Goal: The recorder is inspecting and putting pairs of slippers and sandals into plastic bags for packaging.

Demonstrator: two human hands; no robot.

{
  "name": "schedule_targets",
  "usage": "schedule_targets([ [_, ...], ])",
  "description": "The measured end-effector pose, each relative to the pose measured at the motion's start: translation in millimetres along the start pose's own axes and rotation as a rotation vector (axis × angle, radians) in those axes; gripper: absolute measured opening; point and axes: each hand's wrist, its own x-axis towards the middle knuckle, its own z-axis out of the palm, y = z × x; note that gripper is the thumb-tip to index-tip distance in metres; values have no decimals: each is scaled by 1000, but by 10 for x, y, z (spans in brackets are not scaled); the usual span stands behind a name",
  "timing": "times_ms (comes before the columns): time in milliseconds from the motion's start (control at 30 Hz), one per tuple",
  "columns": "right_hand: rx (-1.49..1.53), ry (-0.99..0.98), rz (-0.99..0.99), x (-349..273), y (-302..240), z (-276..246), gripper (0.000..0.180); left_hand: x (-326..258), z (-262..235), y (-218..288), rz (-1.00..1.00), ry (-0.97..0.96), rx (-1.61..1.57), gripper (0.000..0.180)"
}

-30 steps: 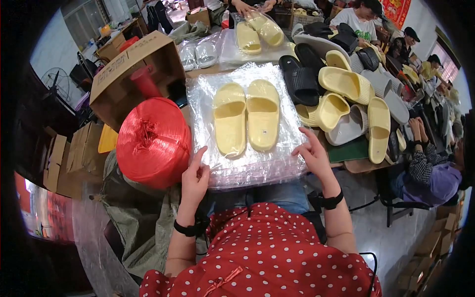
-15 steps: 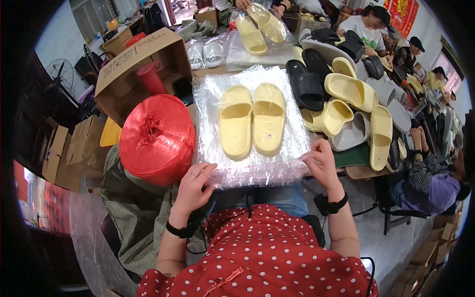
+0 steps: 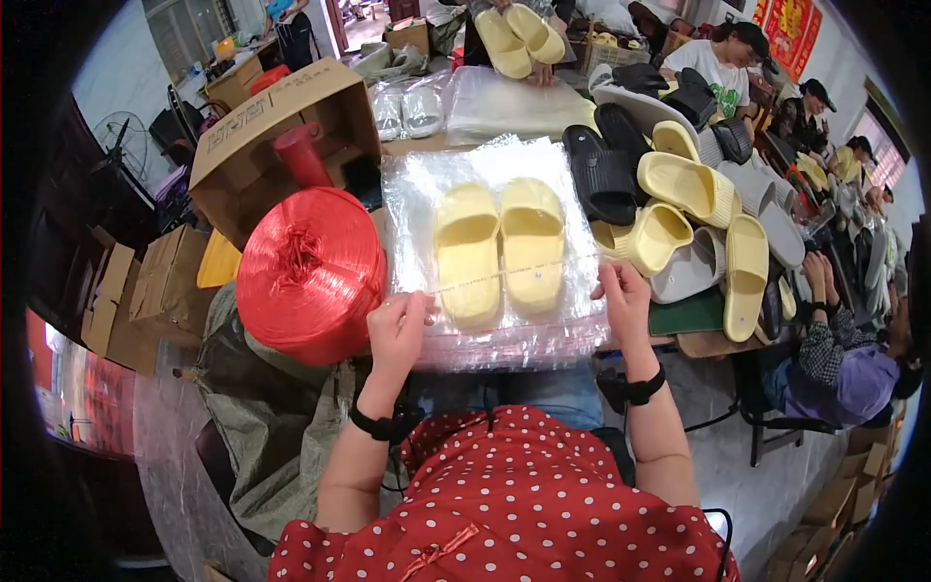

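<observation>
Your left hand [image 3: 398,330] rests on the near left edge of the stack of clear plastic bags [image 3: 495,330], fingers curled and pinching the top sheet beside the left slipper's heel. Your right hand [image 3: 624,303] sits at the near right edge of the same stack, fingers bent down onto the plastic and gripping its edge. A pair of pale yellow slippers [image 3: 499,247] lies side by side on the middle of the bags, toes pointing away from you, heels toward you; I cannot tell whether they lie on the top bag or partly inside it. A big red spool of plastic twine [image 3: 310,272] stands just left of the bags, close to your left hand. Behind it an open cardboard box [image 3: 281,126] lies tipped on its side. To the right of the bags a heap of loose slippers [image 3: 679,204], black, yellow and grey, covers the table. Another person [image 3: 844,349] in a checked sleeve sits at the far right.
</observation>
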Motion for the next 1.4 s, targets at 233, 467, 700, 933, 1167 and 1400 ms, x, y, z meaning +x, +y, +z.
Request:
schedule_targets([
  [233,-594,73,-44,21,261,80,28,162,174,-448,-362,-56,297,30],
  [467,-691,73,-46,-14,246,87,30,106,164,251,456,48,575,33],
  [700,-907,308,-520,-51,-125,310,16,-65,560,-292,293,-513,768,67],
  [933,-621,-151,-597,-243,-364,697,26,-46,618,-245,260,-542,722,67],
  [1167,-442,-25,-239,-181,284,681,38,-150,777,-442,103,-237,437,78],
  [1400,-387,-27,-231,-143,358,705,39,196,740,-496,-225,-5,427,96],
])
